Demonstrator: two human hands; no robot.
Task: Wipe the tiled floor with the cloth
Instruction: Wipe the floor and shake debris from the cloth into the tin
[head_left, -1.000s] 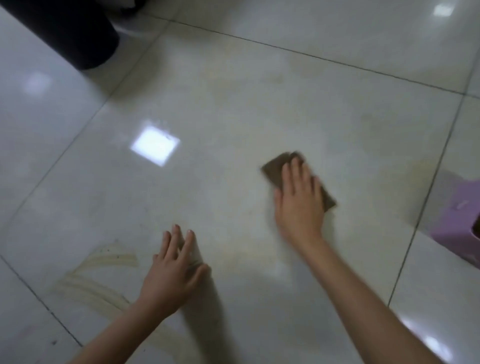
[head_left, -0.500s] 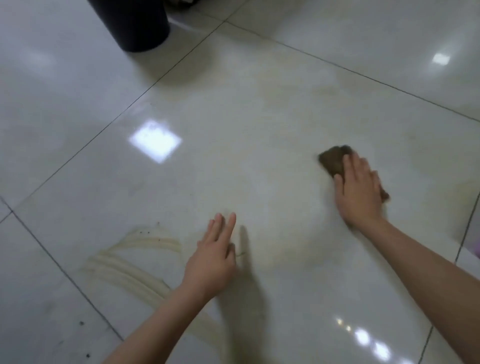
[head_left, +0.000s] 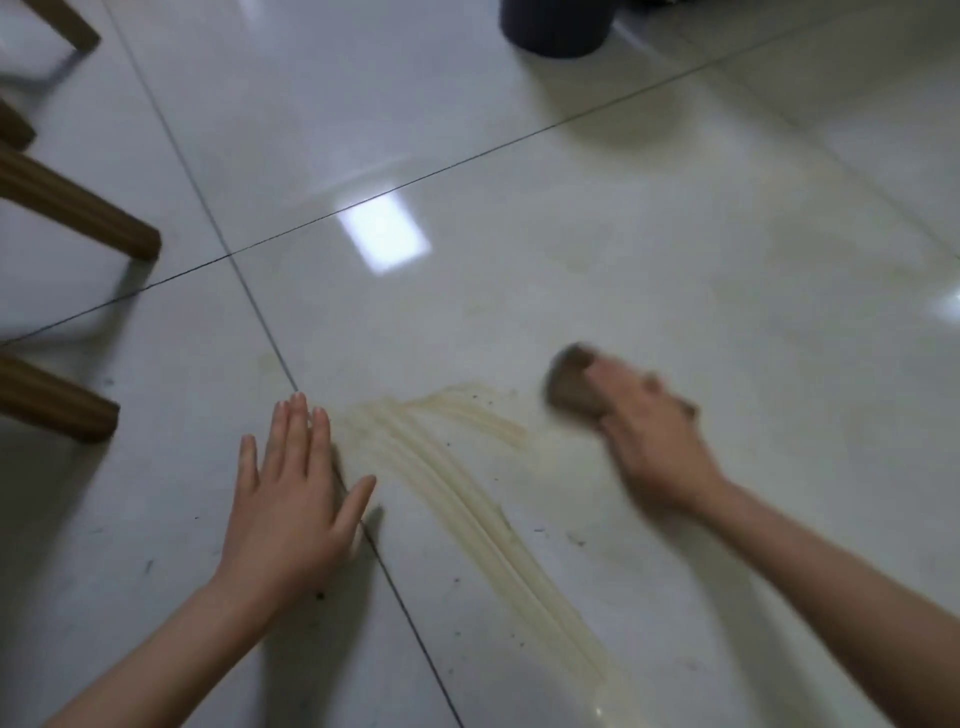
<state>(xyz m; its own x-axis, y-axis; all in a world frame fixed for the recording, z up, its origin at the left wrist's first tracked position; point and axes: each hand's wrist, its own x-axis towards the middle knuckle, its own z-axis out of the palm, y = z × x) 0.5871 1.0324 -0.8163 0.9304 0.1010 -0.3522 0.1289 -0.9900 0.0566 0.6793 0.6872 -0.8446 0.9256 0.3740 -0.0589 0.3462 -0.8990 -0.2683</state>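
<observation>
At 4 o'clock on the floor (head_left: 675, 234), your right hand (head_left: 654, 441) presses the cloth (head_left: 571, 387); blur hides whether its fingers curl. Your left hand (head_left: 291, 493) lies flat at 8 o'clock, fingers straight. At 12 o'clock, the bin's (head_left: 556, 26) contents are out of sight.

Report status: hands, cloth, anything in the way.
Left hand flat on floor. Right hand presses brown cloth beside yellowish streaks. Wooden legs far left, not blocking.

Left hand (head_left: 291, 488) flat; right hand (head_left: 654, 441), blurred, presses down.
</observation>
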